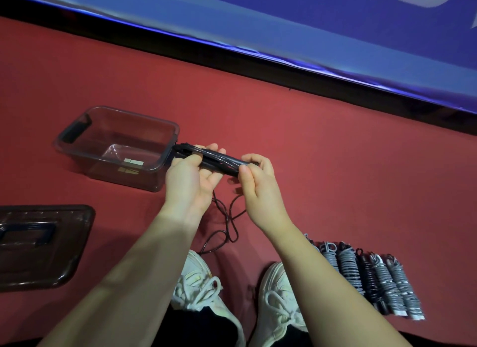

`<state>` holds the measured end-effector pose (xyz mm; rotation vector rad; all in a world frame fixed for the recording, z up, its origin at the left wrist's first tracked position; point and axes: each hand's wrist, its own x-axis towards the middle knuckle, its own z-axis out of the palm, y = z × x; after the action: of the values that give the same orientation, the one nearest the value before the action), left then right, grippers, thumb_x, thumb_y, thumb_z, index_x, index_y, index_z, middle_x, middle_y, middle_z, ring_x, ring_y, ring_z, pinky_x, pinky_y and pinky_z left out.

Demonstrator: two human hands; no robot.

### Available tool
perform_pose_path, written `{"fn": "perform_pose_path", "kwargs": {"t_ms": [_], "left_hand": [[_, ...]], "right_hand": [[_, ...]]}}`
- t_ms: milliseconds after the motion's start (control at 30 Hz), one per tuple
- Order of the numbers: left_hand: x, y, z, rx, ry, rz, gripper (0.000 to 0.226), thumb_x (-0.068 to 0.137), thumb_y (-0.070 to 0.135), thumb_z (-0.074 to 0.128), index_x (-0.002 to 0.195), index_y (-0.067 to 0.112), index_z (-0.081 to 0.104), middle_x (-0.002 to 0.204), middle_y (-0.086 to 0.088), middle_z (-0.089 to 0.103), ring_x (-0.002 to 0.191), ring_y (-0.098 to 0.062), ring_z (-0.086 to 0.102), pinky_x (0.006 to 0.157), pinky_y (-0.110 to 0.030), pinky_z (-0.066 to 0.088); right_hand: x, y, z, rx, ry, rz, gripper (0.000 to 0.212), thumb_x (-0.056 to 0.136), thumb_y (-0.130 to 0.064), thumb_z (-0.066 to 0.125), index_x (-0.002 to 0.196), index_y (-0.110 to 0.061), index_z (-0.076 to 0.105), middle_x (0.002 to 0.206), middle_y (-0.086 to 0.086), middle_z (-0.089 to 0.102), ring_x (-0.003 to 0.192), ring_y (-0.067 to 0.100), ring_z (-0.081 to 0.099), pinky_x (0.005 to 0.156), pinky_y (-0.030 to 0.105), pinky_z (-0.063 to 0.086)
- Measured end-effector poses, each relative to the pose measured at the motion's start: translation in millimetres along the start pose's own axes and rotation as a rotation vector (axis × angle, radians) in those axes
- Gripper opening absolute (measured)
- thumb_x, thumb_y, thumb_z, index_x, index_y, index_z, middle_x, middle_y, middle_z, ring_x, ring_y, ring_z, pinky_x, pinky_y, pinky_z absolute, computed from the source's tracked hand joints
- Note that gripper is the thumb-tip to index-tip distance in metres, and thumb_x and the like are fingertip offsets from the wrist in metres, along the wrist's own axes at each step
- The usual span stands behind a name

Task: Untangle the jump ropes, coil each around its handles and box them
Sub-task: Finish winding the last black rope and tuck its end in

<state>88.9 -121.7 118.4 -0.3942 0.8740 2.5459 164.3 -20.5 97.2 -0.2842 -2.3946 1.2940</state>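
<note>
Gripping one black rope [224, 161]: two hands [189, 179] [260, 184]

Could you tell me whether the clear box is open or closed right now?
Open: the box has no lid on; the lid lies apart on the floor beside it.

Two bare forearms are reaching forward from the bottom of the view, angling toward each other. The left hand [189, 177] is turning its palm upward and inward. Its fingers [215, 148] are curling up behind a black jump rope [222, 158] while its thumb is pressing across the near side, gripping the left half. The right hand [259, 181] is showing its thumb side to the camera, with thumb and curled fingertips pinching the rope's right end. Both hands are hovering close together at about the same height, with wrists slightly bent, above the floor.
</note>
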Motion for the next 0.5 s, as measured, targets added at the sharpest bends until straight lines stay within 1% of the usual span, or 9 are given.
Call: {"fn": "perform_pose_path", "kwargs": {"t_ms": [33, 100, 133, 167, 233, 300, 400, 467, 500], "left_hand": [[0, -1, 0, 0.008, -0.002, 0.002, 0.017, 0.096, -0.003, 0.036, 0.101, 0.006, 0.049, 0.088, -0.013, 0.068, 0.077, -0.027, 0.072, 0.065, -0.044, 0.059], [-1, -3, -1, 0.014, -0.013, -0.009, 0.017, 0.097, -0.002, 0.035, 0.102, 0.007, 0.048, 0.089, -0.014, 0.07, 0.08, -0.027, 0.072, 0.063, -0.043, 0.059], [-1, -5, -2, 0.014, -0.018, -0.019, 0.017, 0.097, -0.001, 0.035, 0.104, 0.007, 0.048, 0.091, -0.015, 0.07, 0.081, -0.028, 0.072, 0.063, -0.043, 0.059], [-1, -6, -3, 0.008, -0.022, -0.031, 0.017, 0.098, 0.0, 0.034, 0.107, 0.006, 0.048, 0.092, -0.015, 0.07, 0.081, -0.028, 0.072, 0.063, -0.043, 0.059], [-1, -7, -5, -0.004, -0.034, -0.059, 0.02, 0.098, 0.002, 0.035, 0.115, 0.003, 0.047, 0.093, -0.016, 0.07, 0.083, -0.028, 0.072, 0.063, -0.043, 0.059], [1, -8, -9, -0.013, -0.064, -0.095, 0.019, 0.099, 0.003, 0.037, 0.114, 0.001, 0.048, 0.096, -0.017, 0.07, 0.087, -0.029, 0.071, 0.066, -0.043, 0.059], [0, 0, -17, 0.06, -0.187, -0.22, 0.014, 0.097, 0.006, 0.042, 0.101, 0.003, 0.055, 0.096, -0.015, 0.072, 0.096, -0.028, 0.069, 0.074, -0.041, 0.059], [-2, 14, -27, 0.177, -0.322, -0.31, 0.015, 0.088, 0.006, 0.048, 0.09, 0.003, 0.063, 0.09, -0.013, 0.072, 0.097, -0.027, 0.069, 0.076, -0.04, 0.058], [-2, 25, -32, 0.226, -0.375, -0.335, 0.019, 0.084, 0.004, 0.048, 0.089, 0.004, 0.067, 0.091, -0.013, 0.072, 0.098, -0.028, 0.069, 0.077, -0.04, 0.058]], "right_hand": [[-1, 0, 0, 0.007, 0.016, -0.005, 0.033, 0.099, -0.028, 0.033, 0.087, -0.011, 0.059, 0.114, -0.001, 0.043, 0.097, 0.008, 0.053, 0.088, 0.028, 0.044], [-4, -1, 4, -0.005, 0.064, -0.024, 0.033, 0.097, -0.028, 0.03, 0.089, -0.012, 0.058, 0.111, -0.001, 0.044, 0.095, -0.008, 0.046, 0.086, 0.009, 0.035], [-5, -1, 6, -0.016, 0.079, -0.028, 0.035, 0.097, -0.027, 0.029, 0.092, -0.009, 0.06, 0.11, 0.0, 0.044, 0.096, -0.012, 0.044, 0.085, 0.003, 0.031], [-6, 0, 7, -0.028, 0.084, -0.03, 0.037, 0.097, -0.026, 0.029, 0.093, -0.006, 0.06, 0.109, 0.0, 0.044, 0.096, -0.013, 0.043, 0.085, 0.001, 0.03], [-7, 2, 5, -0.043, 0.074, -0.035, 0.039, 0.098, -0.025, 0.028, 0.093, -0.004, 0.06, 0.109, 0.001, 0.044, 0.095, -0.012, 0.044, 0.085, 0.001, 0.03], [-5, 3, 0, -0.049, 0.049, -0.034, 0.038, 0.098, -0.024, 0.029, 0.09, -0.005, 0.06, 0.108, 0.003, 0.044, 0.094, -0.009, 0.043, 0.084, 0.002, 0.031], [0, -1, -16, -0.069, 0.015, -0.047, 0.031, 0.097, -0.024, 0.029, 0.079, -0.015, 0.053, 0.104, 0.003, 0.044, 0.095, -0.009, 0.042, 0.085, 0.001, 0.028], [5, -5, -32, -0.089, -0.008, -0.067, 0.029, 0.096, -0.023, 0.029, 0.071, -0.024, 0.044, 0.101, 0.003, 0.045, 0.095, -0.009, 0.042, 0.085, 0.002, 0.028], [6, -8, -42, -0.096, -0.034, -0.071, 0.03, 0.096, -0.023, 0.029, 0.069, -0.028, 0.041, 0.1, 0.003, 0.045, 0.094, -0.008, 0.042, 0.084, 0.003, 0.028]]}}
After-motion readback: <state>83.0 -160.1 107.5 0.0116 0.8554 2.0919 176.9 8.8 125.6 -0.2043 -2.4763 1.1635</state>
